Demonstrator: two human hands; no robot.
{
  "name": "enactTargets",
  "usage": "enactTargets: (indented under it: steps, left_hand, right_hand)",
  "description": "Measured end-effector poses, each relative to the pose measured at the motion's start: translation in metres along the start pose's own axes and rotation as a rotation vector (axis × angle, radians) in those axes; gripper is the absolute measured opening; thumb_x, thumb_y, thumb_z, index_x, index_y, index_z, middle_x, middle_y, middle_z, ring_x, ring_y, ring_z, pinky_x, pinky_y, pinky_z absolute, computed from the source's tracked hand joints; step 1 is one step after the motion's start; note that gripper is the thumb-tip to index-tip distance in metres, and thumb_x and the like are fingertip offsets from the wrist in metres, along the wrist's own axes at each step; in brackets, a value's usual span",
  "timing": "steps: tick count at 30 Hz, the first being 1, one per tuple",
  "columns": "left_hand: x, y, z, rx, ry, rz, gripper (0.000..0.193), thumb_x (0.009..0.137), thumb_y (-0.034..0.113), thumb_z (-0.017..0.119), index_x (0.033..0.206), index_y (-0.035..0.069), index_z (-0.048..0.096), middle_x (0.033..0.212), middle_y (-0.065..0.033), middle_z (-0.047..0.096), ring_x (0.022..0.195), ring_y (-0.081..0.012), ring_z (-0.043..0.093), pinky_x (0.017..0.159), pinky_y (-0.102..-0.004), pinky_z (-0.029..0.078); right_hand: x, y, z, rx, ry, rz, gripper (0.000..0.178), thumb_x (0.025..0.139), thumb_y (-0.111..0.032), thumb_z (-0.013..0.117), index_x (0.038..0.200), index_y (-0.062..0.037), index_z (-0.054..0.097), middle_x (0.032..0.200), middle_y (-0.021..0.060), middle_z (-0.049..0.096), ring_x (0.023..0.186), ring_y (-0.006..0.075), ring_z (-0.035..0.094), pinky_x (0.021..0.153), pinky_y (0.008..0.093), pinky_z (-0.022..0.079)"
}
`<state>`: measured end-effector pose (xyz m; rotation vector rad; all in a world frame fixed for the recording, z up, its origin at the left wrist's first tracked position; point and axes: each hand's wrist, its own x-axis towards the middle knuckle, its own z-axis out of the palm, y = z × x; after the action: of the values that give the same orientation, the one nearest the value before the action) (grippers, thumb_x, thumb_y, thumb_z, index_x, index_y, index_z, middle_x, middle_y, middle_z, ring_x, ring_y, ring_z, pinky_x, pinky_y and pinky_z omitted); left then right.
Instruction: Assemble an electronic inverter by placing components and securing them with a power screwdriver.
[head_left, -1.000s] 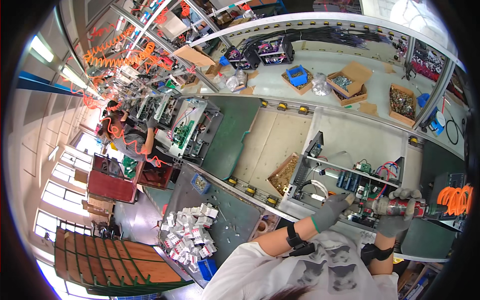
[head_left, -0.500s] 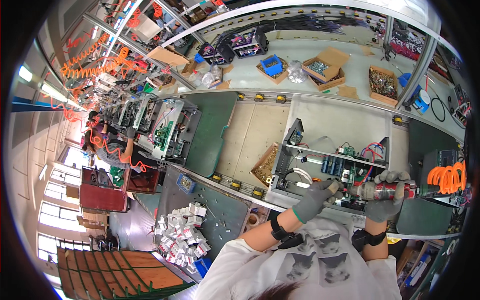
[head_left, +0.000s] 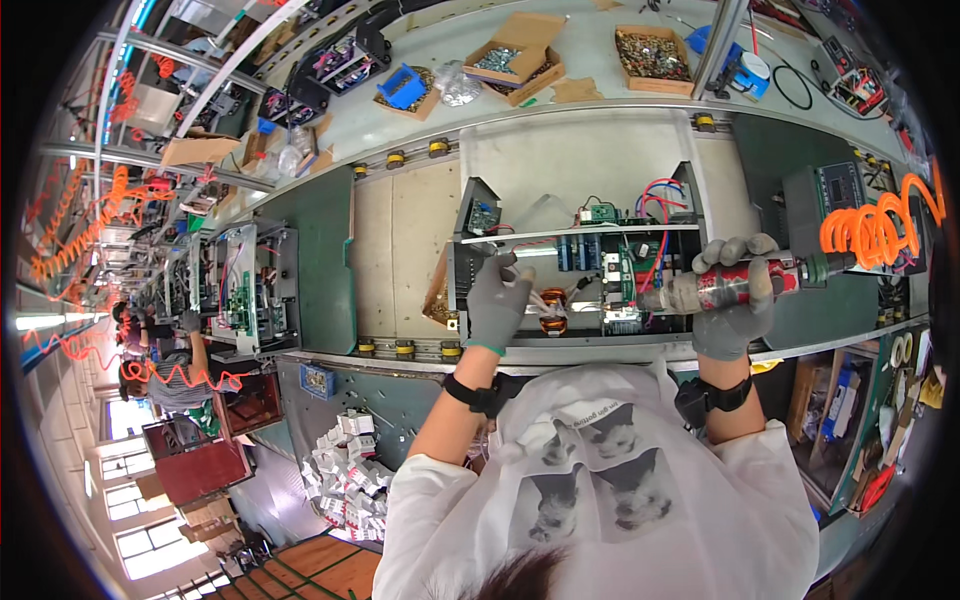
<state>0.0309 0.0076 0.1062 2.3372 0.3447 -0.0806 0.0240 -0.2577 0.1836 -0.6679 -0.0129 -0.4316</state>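
Observation:
A metal chassis (head_left: 650,228) with wiring and circuit boards lies in front of me. My gloved right hand (head_left: 733,328) is wrapped round a red and grey air screwdriver (head_left: 722,287), held almost level over the chassis's right part. The tool's left end is beside a green circuit board (head_left: 628,262); I cannot tell whether it touches anything. At the chassis's left end is my gloved left hand (head_left: 498,308), its fingers curled inward by the side wall. What those fingers hold, if anything, is hidden. A copper-coloured coil (head_left: 553,312) and white cables sit right of that hand.
An orange coiled air hose (head_left: 872,232) runs from the tool's right end. A box of small brass parts (head_left: 437,290) stands left of the chassis. White modules (head_left: 345,470) are piled at lower left. Along the far bench are boxes of screws (head_left: 652,57). Another person (head_left: 180,380) works far left.
My left hand has left the screwdriver's tip and moved left to the chassis's end. My right hand still grips the screwdriver. The whole view has turned and shifted.

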Motion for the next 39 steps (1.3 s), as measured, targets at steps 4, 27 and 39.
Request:
enactTargets:
  steps: [4,27,39]
  left_hand:
    - [0.022,-0.005,0.006,0.304,-0.079,-0.105,0.055,0.072,0.041,0.069,0.104,-0.002,0.058,0.093,-0.0177,0.064,0.087,-0.0334,0.062,0.079,-0.0399,0.047]
    - [-0.002,-0.036,0.024,0.307,0.141,-0.224,0.034,0.070,0.036,0.061,0.087,0.007,0.057,0.080,-0.0205,0.064,0.079,-0.0397,0.062,0.070,-0.0471,0.047]
    - [0.002,-0.064,0.000,-0.602,-0.268,-0.320,0.017,0.072,0.004,0.069,0.085,0.002,0.059,0.074,-0.0038,0.060,0.065,-0.0107,0.056,0.058,-0.0241,0.045]
  right_hand:
    - [0.002,-0.009,-0.012,-0.085,0.145,0.028,0.017,0.086,-0.018,0.058,0.097,-0.0066,0.051,0.078,0.0090,0.055,0.071,0.0225,0.055,0.064,0.0366,0.047]
    - [-0.009,-0.030,-0.118,-0.167,0.369,0.029,0.024,0.085,-0.018,0.061,0.105,-0.0071,0.054,0.082,0.0067,0.059,0.076,0.0195,0.058,0.071,0.0368,0.048]
    - [-0.003,-0.036,-0.143,-0.117,0.567,0.138,0.019,0.089,-0.023,0.059,0.095,-0.0054,0.057,0.077,0.0055,0.057,0.069,0.0175,0.055,0.065,0.0321,0.047]
